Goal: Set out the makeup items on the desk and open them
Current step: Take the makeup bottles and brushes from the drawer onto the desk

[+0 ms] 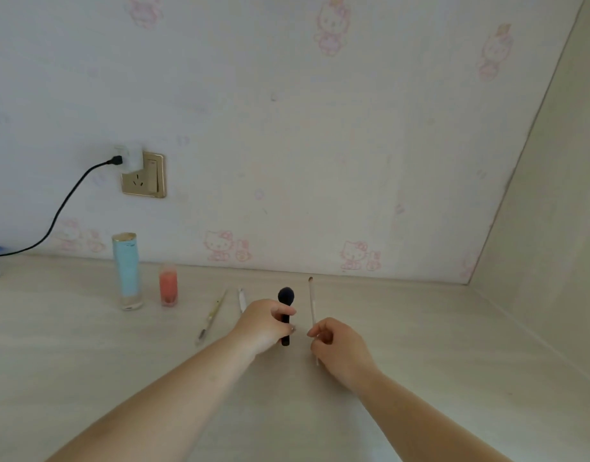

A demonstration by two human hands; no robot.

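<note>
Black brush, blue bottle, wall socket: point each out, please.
black brush [286,295], head view, on its round bristle head
blue bottle [127,268], head view, mid-body
wall socket [143,176], head view, gold faceplate

On the pale surface [87,345], the left hand [262,323] grips a black brush [285,300] by its handle, head pointing at the wall. The right hand [340,348] pinches a thin pale brush [311,298] just beside it. Left of them lie a white stick [242,299] and a slim pencil [212,316]; farther left stand a red bottle [168,285] and a taller blue bottle [127,271].
</note>
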